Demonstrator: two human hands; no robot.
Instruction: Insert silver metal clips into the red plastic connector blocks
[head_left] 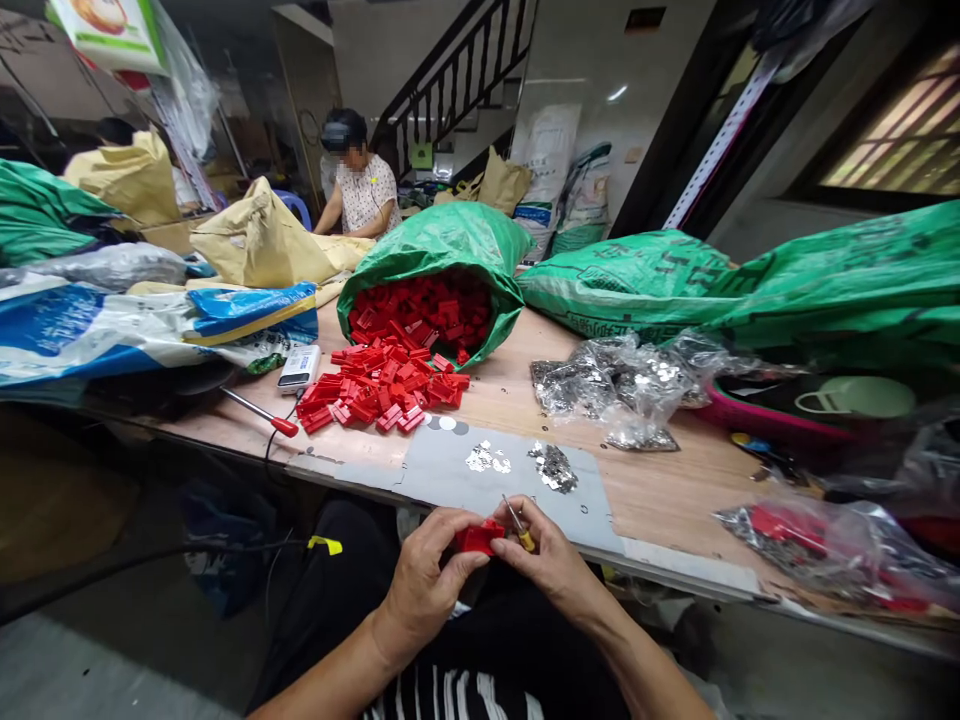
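A small red plastic piece (480, 537) is held between my two hands, just in front of the table edge. My left hand (433, 562) grips its left side with thumb and fingers. My right hand (541, 548) touches the piece's right side and also holds a small screwdriver (523, 533) with a yellow handle, its thin shaft pointing up and left. On the grey mat (442, 470) beyond my hands lie a pile of flat silvery pieces (487, 458) and a darker pile of metal parts (553, 467).
Loose red pieces (382, 385) spill from a green sack (450, 235). Left of them are a white device (299, 368) and a red-tipped rod (283, 427). Clear bags of metal parts (615, 385) lie at the right. A person (364, 190) sits across the table.
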